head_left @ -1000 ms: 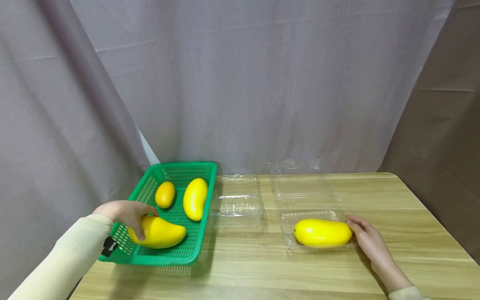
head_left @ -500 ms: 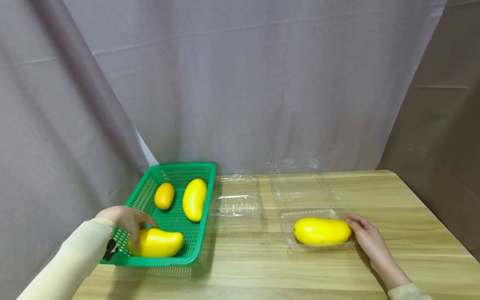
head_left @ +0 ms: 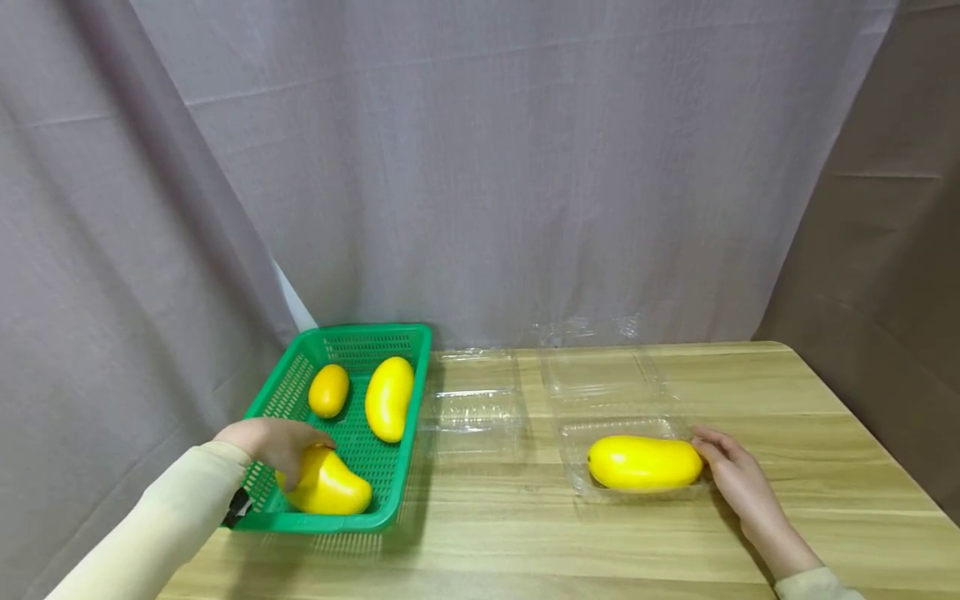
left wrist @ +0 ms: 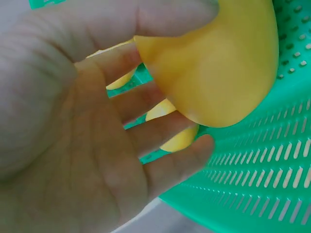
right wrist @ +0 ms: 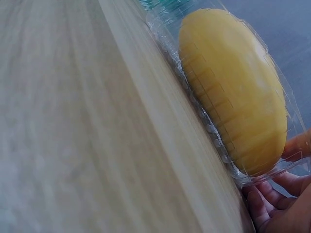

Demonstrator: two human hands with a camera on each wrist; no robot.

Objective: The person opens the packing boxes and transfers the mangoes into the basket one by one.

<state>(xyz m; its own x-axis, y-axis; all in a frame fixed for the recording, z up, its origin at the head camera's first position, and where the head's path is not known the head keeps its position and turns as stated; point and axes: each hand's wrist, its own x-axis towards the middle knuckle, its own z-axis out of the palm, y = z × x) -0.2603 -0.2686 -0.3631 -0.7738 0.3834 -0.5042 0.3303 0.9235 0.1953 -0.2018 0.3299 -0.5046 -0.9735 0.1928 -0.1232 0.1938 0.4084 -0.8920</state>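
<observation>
In the head view my left hand (head_left: 281, 443) reaches into the green basket (head_left: 343, 523) and holds a large yellow mango (head_left: 333, 487) near the basket's front wall. The left wrist view has the thumb across this mango (left wrist: 221, 73) and the fingers on its other side. My right hand (head_left: 738, 483) pinches the right rim of a clear plastic clamshell container (head_left: 576, 475), thumb above and fingers outside the wall. A long yellow mango (head_left: 643, 463) lies in that container, its right end close to the thumb, as the right wrist view also shows.
Farther back in the basket lie a small orange-yellow mango (head_left: 328, 391) and a curved yellow mango (head_left: 389, 400). A second clear container (head_left: 476, 410) stands on the wooden table (head_left: 517, 533) between the basket and the right container. A grey curtain (head_left: 480, 183) hangs behind.
The mango in my left hand first went lower toward the basket's front, then shifted slightly right, its free end now pointing more down toward the front right. My right hand and its container stay put.
</observation>
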